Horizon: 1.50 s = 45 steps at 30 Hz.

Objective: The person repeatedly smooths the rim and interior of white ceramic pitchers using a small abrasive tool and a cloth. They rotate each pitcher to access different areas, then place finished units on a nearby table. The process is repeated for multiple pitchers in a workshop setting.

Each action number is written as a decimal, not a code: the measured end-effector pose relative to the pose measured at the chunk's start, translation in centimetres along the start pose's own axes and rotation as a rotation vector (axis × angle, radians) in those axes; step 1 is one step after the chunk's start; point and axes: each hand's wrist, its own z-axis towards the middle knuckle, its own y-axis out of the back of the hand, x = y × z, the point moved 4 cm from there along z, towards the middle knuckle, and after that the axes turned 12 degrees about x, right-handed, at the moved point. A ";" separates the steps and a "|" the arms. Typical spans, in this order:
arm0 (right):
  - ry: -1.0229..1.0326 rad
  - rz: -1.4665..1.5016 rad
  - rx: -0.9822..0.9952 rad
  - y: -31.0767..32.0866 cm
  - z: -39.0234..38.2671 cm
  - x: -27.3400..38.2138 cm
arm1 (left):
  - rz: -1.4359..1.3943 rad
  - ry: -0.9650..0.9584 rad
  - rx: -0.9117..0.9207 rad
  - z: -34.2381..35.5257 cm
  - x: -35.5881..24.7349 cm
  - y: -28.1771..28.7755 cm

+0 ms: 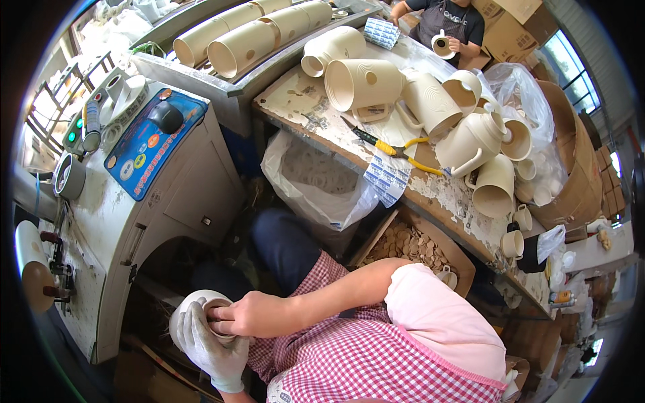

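My left hand (pixel 208 346), in a white glove, is closed around a pale ceramic vessel (pixel 185 309) at the lower left, above my lap. My bare right hand (pixel 252 313) reaches across to it with curled fingers inside the round opening, gripping at the rim; its fingertips are hidden in the vessel. My checked apron (pixel 356 356) lies beneath my forearms.
A worktable (pixel 282 97) holds cream ceramic jugs (pixel 470 144) and yellow-handled pliers (pixel 396 151). A white machine cabinet (pixel 175 215) stands left. Below the table are a plastic bag (pixel 285 168) and a box of clay discs (pixel 403 248). A co-worker (pixel 457 30) holds a pot behind.
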 end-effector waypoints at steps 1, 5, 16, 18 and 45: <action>0.034 -0.036 -0.016 -0.1 0.0 0.1 | -0.014 0.014 0.016 0.0 0.0 0.0; 0.102 -0.088 0.060 -0.3 0.3 -0.5 | -0.033 0.012 0.058 -0.2 -0.5 0.0; 0.019 0.088 0.152 0.0 0.0 -0.2 | -0.021 -0.069 0.059 -0.3 -1.2 0.2; 0.004 0.169 0.091 0.1 0.0 -0.1 | -0.023 -0.065 0.054 -0.4 -1.1 0.2; -0.049 0.364 0.100 1.9 -0.3 -2.1 | -0.035 -0.103 0.166 3.7 0.2 0.4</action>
